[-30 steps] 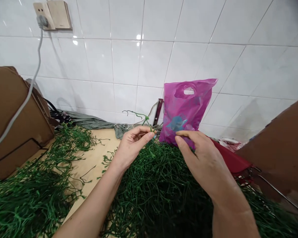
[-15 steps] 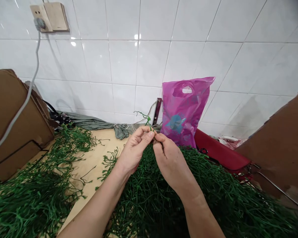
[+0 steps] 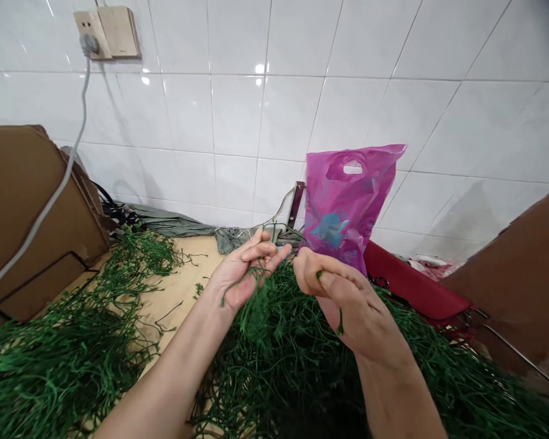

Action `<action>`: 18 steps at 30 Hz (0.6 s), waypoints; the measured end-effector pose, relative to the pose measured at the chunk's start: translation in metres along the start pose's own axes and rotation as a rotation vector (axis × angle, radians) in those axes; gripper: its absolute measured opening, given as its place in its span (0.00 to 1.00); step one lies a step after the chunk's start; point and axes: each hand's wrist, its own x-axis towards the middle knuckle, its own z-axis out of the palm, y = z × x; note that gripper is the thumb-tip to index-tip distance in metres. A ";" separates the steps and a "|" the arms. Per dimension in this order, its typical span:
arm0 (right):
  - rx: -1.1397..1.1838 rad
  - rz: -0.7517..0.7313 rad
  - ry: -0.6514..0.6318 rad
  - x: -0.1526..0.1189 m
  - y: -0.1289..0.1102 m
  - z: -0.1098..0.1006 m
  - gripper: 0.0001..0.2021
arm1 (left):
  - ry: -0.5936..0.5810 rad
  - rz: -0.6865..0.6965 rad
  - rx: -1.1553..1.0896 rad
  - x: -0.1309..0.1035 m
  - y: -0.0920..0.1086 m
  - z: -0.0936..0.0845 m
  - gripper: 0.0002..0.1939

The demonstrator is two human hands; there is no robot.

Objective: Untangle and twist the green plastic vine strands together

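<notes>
My left hand (image 3: 249,268) is palm up with its fingers partly spread, and thin green plastic stems (image 3: 258,274) lie across its palm and between its fingers. To its right, my right hand (image 3: 336,283) is curled into a fist around a green stem, whose ends poke out by the thumb and below the fingers. The hands are apart, above a large heap of dark green artificial stems (image 3: 283,360). Another green heap (image 3: 59,360) spreads over the left side of the tan surface (image 3: 196,256).
Behind the heap stands a purple plastic bag (image 3: 352,207) against the tiled wall. A red case (image 3: 416,286) is right of it. Brown cardboard (image 3: 521,274) rises at the right, a cardboard box (image 3: 22,207) at the left, with a white cable (image 3: 68,171) in front.
My hands, earlier pinched together on a small green stem, have parted. The left has opened palm up and the right has moved right, closed in a fist. The view has shifted slightly.
</notes>
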 end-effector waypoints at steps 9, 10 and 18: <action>-0.757 0.264 0.054 -0.031 0.002 -0.041 0.09 | -0.081 0.147 0.361 0.012 -0.007 -0.019 0.05; -0.793 0.254 0.113 -0.032 0.005 -0.042 0.09 | -0.088 0.158 0.409 0.010 -0.008 -0.018 0.06; -0.581 0.335 0.103 -0.003 0.013 0.003 0.08 | -0.123 0.267 0.613 -0.001 -0.012 -0.007 0.11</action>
